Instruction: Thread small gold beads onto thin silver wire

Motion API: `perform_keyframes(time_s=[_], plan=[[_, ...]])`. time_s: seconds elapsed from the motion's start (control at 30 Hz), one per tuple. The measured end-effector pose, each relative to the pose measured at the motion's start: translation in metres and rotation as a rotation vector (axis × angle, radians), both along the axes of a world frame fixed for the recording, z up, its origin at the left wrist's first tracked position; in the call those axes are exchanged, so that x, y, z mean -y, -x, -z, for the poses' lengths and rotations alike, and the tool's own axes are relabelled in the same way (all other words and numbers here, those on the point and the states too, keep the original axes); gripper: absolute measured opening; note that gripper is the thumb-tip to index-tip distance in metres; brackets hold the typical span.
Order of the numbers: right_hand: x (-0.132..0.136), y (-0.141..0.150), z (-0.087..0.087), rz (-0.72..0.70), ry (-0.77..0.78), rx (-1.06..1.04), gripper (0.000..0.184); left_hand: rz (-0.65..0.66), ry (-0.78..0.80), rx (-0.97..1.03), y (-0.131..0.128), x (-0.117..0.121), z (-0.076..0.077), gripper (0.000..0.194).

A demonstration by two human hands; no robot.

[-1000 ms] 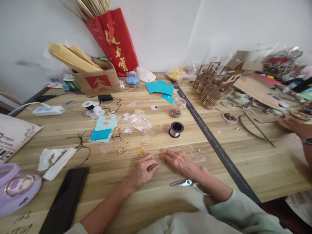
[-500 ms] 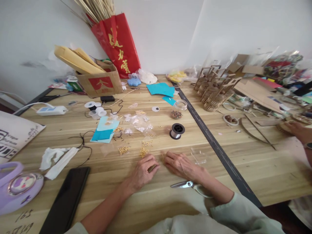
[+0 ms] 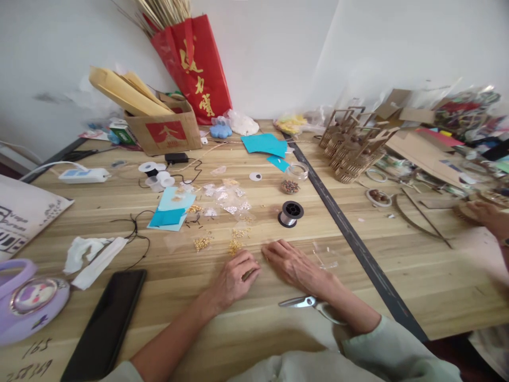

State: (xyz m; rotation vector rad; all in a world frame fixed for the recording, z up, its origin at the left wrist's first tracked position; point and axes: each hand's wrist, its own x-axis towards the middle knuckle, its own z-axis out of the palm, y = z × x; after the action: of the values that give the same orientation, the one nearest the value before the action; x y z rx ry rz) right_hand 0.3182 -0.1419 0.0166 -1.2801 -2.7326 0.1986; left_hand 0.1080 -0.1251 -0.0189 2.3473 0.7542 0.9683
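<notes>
The left hand [image 3: 235, 277] curls just behind loose gold beads [image 3: 235, 246]; the right hand [image 3: 289, 263] rests opposite (whether either pinches anything, I cannot tell). The work seems unfinished: beads lie heaped, and no completed piece shows between the hands.

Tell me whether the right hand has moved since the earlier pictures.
Yes, slightly: judged against the black spool, the fingers of the right hand now reach farther left, closer to the left hand.
</notes>
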Motion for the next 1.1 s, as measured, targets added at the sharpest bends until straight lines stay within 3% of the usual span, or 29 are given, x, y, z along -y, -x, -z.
perform_keyframes(time_s=[0.3,0.57,0.77,0.97,1.1], plan=[[-0.007,0.001,0.002,0.067,-0.026,-0.048,0.031,-0.078,0.005,0.044,0.0,-0.005,0.0,0.01],[-0.002,-0.002,0.0,-0.021,0.036,-0.213,0.028,-0.1,0.066,0.039,0.002,-0.007,-0.004,0.012],[0.0,0.005,0.01,-0.01,0.046,-0.413,0.025,-0.082,0.069,0.052,0.001,-0.006,-0.005,0.013],[0.002,0.014,0.018,0.047,0.242,-0.649,0.033,-0.067,0.096,0.074,-0.001,-0.003,0.0,0.012],[0.001,0.017,0.022,0.099,0.334,-0.726,0.028,-0.041,0.101,0.064,-0.001,-0.002,0.003,0.012]])
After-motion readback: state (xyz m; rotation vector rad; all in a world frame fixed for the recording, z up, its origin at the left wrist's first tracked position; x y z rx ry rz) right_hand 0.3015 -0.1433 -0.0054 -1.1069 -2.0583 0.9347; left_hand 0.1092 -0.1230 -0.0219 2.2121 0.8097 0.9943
